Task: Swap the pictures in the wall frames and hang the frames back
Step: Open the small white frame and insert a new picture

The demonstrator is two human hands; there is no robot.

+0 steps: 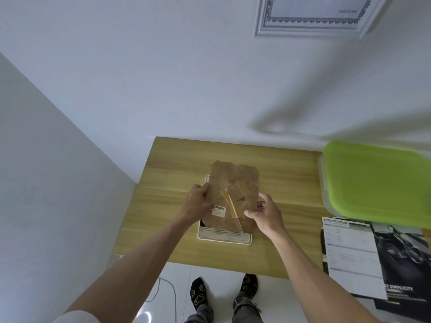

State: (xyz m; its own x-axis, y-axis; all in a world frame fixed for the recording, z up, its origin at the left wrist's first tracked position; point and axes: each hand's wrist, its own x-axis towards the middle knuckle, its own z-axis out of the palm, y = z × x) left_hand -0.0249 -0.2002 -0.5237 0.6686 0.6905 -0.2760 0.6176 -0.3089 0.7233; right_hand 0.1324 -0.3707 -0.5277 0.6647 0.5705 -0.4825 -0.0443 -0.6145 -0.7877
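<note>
A white picture frame (224, 239) lies face down on the wooden table (286, 180). Over it I hold its brown backing board (235, 180), tilted up, with a barcode sticker and a stand flap on it. My left hand (198, 201) grips the board's left edge and my right hand (263, 210) grips its right edge. A printed sheet shows inside the frame along its near edge. A second white ornate frame (312, 24) with a bordered certificate hangs on the wall at the top right.
A clear plastic box with a green lid (375, 180) stands on the table at the right. A specification sheet and dark car brochure (363, 259) lie at the near right. A cable runs on the white floor by my feet.
</note>
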